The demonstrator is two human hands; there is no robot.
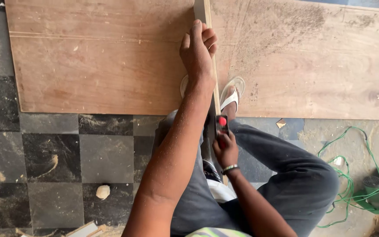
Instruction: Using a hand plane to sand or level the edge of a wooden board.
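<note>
My left hand point(198, 52) reaches forward and presses down on a long narrow wooden strip point(202, 9), its fingers curled over the strip's edge. The strip runs towards me between two large plywood sheets, the left sheet point(97, 66) and the right sheet point(312, 61). My right hand point(226, 151), with a bracelet on the wrist, grips a small red and black hand tool point(221, 124). The tool is held against the near part of the strip, at the sheets' front edge. My foot in a white sandal point(232, 93) stands on the right sheet beside the strip.
The floor is dark checkered tile point(66, 153) dusted with sawdust. A small pale lump of wood point(103, 192) lies at the lower left. A green cable point(347, 175) loops at the right to a green power tool point(373, 193). Wood offcuts sit at the bottom edges.
</note>
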